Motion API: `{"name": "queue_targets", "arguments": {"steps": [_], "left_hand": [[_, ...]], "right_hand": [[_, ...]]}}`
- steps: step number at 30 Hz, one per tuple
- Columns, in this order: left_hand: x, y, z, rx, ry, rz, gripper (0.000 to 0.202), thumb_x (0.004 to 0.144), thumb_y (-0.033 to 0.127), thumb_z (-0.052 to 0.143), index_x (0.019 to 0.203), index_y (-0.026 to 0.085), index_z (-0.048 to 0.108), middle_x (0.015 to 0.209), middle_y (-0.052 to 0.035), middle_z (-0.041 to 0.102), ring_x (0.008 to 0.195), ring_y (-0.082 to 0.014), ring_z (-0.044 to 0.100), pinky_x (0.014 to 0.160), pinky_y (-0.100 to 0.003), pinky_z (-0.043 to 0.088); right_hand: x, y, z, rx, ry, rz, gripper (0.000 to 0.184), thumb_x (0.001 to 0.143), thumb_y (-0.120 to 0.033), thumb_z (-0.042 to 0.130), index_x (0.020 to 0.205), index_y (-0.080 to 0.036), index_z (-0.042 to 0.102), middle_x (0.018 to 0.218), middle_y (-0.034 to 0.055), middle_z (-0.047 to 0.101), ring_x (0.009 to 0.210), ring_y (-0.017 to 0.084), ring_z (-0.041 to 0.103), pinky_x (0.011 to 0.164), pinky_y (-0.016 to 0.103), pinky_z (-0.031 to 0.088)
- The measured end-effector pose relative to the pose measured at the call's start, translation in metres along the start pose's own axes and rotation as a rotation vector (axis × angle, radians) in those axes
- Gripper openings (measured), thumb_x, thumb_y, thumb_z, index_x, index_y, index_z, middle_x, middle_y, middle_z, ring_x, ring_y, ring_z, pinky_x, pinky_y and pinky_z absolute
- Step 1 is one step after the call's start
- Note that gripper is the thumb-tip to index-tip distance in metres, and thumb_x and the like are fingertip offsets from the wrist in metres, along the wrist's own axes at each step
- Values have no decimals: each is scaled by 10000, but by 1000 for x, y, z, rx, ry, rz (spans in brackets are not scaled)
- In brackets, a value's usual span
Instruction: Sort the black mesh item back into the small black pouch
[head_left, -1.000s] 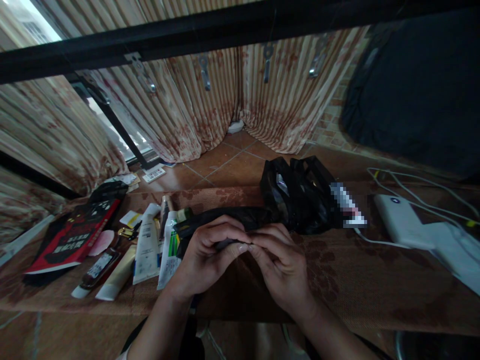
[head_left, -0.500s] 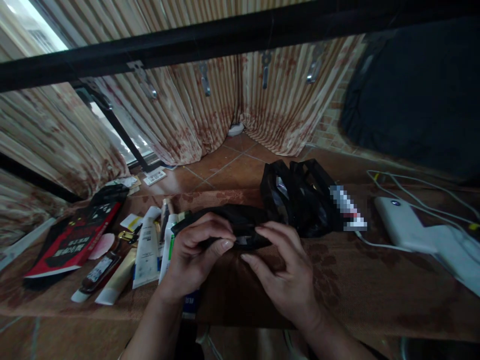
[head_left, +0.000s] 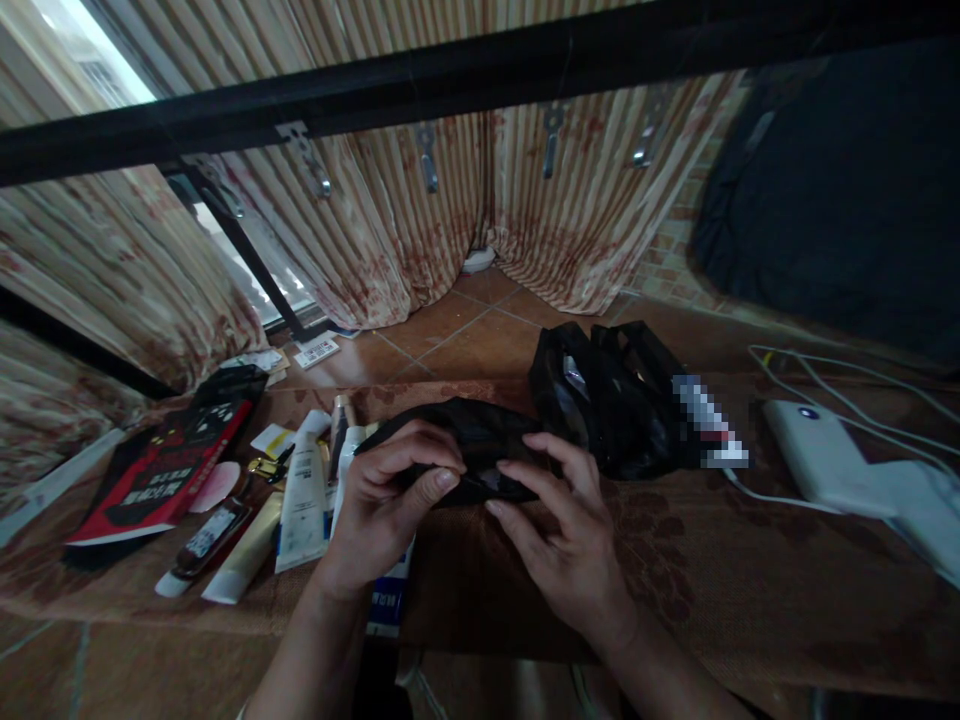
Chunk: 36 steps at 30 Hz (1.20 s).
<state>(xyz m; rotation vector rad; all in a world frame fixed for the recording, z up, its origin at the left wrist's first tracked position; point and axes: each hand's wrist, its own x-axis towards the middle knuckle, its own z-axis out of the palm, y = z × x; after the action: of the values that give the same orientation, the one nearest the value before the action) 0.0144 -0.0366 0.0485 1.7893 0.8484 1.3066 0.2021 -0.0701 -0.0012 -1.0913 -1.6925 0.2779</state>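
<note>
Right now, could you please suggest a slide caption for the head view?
Left hand pinching a black pouch, right hand open at its side, tubes to the left.

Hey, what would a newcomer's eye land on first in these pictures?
Probably the centre, where the left hand seems to pinch a black pouch and the right hand sits open at its right side. Next, perhaps, the red book at the left, then the striped curtains hanging behind.
</note>
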Motion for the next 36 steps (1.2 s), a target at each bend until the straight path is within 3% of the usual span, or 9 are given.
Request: {"name": "queue_targets", "arguments": {"steps": [6,11,18,21,27,32,36], "left_hand": [[-1,1,5,10,-4,-48,112,896,231,628,798,185,661,787,-25,598,763,-155,554,717,-276,437],[-3,-2,7,24,6,-8,90,899,217,624,820,185,654,779,-12,578,744,-140,535,696,-260,423],[-2,-4,4,47,22,45,46,894,197,630,870,186,668,821,-18,580,778,-143,553,709,-258,438],[0,1,0,94,-36,34,40,886,185,639,904,192,675,851,-24,597,809,-149,572,725,-259,450],[3,14,-2,284,-169,87,372,754,193,796,1103,229,673,918,-24,603,838,-151,593,701,-244,484],[2,16,-1,444,-202,140,240,823,149,726,1051,222,709,896,-25,599,817,-127,596,688,-227,493],[2,17,1,453,-177,126,148,837,133,706,968,200,713,874,-21,609,807,-118,605,676,-214,493]], "right_hand": [[3,-2,2,3,-14,-3,208,896,-165,624,1097,-216,613,1228,83,532,1147,233,495,962,425,454],[4,-5,4,17,-14,-7,128,914,-129,597,1013,-210,597,1016,44,611,982,201,535,843,387,449],[8,-5,8,111,3,94,96,893,-132,637,879,-214,590,894,-1,610,886,162,559,798,346,421],[9,-3,8,140,20,118,98,883,-140,654,863,-219,599,884,-7,609,879,155,569,779,327,428],[11,-5,7,135,16,68,92,899,-123,620,898,-214,607,892,-2,611,876,149,566,773,326,427],[11,-8,7,81,17,14,94,899,-119,631,908,-208,600,883,-2,614,875,149,561,785,334,419],[10,-8,8,60,25,-14,97,897,-124,642,922,-210,604,891,-2,617,877,148,564,793,339,420]]}}
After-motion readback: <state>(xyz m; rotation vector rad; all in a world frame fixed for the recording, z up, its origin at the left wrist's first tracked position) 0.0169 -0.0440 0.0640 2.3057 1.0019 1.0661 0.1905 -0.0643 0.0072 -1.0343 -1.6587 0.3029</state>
